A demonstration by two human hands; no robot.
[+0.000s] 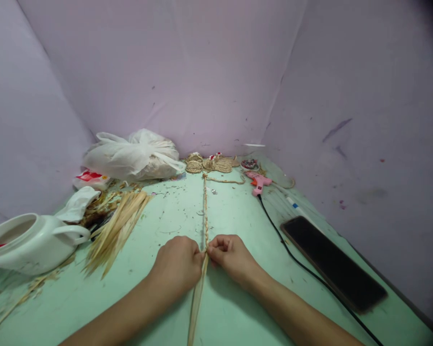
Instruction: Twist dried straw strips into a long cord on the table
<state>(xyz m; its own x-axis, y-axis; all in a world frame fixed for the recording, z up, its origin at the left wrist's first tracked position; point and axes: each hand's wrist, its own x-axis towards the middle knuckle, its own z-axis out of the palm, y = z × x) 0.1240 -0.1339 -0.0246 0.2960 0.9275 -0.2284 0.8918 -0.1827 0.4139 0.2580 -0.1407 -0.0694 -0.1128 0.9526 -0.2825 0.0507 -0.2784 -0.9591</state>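
A thin straw-coloured braid (206,211) runs from the back of the green table towards me. Both hands meet at its near end. My left hand (180,264) is closed, thumb and forefinger pinching the strands from the left. From the right, my right hand (233,254) pinches the braid at the same spot, its other fingers curled. Below the hands, a loose flat fibre strip (197,302) hangs towards the near edge. The exact crossing of the strands is hidden by my fingertips.
On the left lie a bundle of dry fibre strips (120,230), a white teapot (39,240) and a white plastic bag (133,156). Coiled woven pieces (218,165) sit at the back. A pink glue gun (260,182), its black cord (292,257) and a dark phone (332,262) lie right.
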